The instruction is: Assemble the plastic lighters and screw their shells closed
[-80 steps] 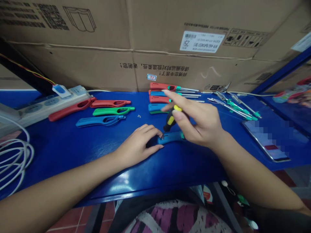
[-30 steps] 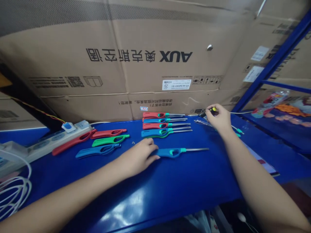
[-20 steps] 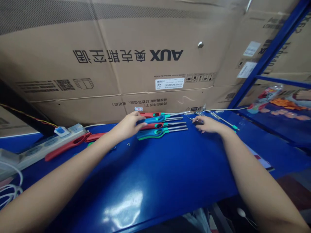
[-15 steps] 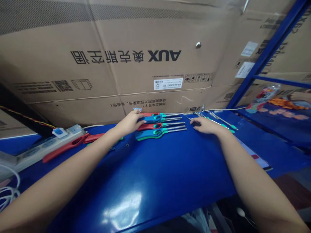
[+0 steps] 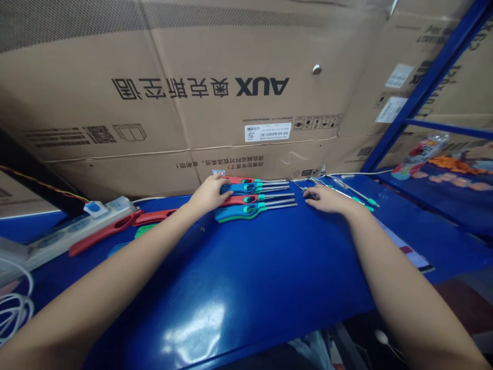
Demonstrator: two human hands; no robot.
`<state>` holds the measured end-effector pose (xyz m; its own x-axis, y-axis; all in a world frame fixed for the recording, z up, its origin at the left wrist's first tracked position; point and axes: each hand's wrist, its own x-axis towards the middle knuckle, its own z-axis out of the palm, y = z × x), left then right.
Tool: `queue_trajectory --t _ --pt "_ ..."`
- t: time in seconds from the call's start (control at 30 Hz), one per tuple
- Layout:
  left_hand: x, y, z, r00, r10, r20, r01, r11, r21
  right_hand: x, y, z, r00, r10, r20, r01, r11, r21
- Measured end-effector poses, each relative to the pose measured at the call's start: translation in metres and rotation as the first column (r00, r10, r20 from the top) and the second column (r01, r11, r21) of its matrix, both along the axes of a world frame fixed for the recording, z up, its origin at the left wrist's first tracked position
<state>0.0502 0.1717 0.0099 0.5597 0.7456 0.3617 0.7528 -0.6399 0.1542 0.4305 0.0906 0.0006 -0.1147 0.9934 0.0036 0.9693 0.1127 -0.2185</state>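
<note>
Head view, only view supplied. The left hand is no longer working at mid-table; within the last second it is shifting to the row of lighters beside the cardboard. The spot on the blue table where a blue lighter was lying is now showing bare surface.

Left grip: thumb and fingers are closing around the rear end of the upper blue lighter; how firmly they are pressing, I cannot tell. That lighter is lying in the row, between the top red lighter and the lower red lighter. The blue-and-green lighter is lying nearest the person. At least 4 handles are showing, all rods pointing right. In my judgement the lighter from mid-table is now being laid among the others.

The right hand was holding a black-and-yellow screwdriver 1.0 s ago; it is now resting low, fingers curling, beside the green-ended metal rods. Something dark is showing under the fingers; whether they are gripping it or have released it, I cannot tell.

The left forearm is now partly covering the green casing and the blue casing. The red casing is lying against the power strip.
</note>
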Motion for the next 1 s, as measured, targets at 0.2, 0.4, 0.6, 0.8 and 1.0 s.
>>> queue_trajectory --t 0.2,0.4,0.6,0.8,1.0 --pt "-0.008 -0.017 0.008 0.996 0.08 0.033 -0.082 0.994 0.067 0.001 -0.001 0.001 1.0 0.005 -0.002 -0.005 0.995 0.098" --pt "-0.042 -0.03 0.025 0.992 0.118 0.038 -0.121 0.989 0.08 -0.018 -0.002 0.003 0.989 0.132 -0.07 -0.109 0.959 0.26" --pt "-0.081 -0.045 0.02 0.99 0.135 -0.045 -0.133 0.99 0.044 -0.066 -0.013 -0.001 0.938 0.334 -0.096 -0.278 0.888 0.367" --pt "-0.123 -0.057 0.01 0.984 0.146 -0.101 -0.149 0.989 -0.022 -0.104 -0.015 -0.017 0.908 0.404 0.112 -0.419 0.854 0.308" --pt "-0.135 -0.081 0.002 0.988 0.144 -0.06 -0.147 0.988 -0.045 -0.11 -0.006 -0.033 0.931 0.336 0.144 -0.364 0.889 0.276"
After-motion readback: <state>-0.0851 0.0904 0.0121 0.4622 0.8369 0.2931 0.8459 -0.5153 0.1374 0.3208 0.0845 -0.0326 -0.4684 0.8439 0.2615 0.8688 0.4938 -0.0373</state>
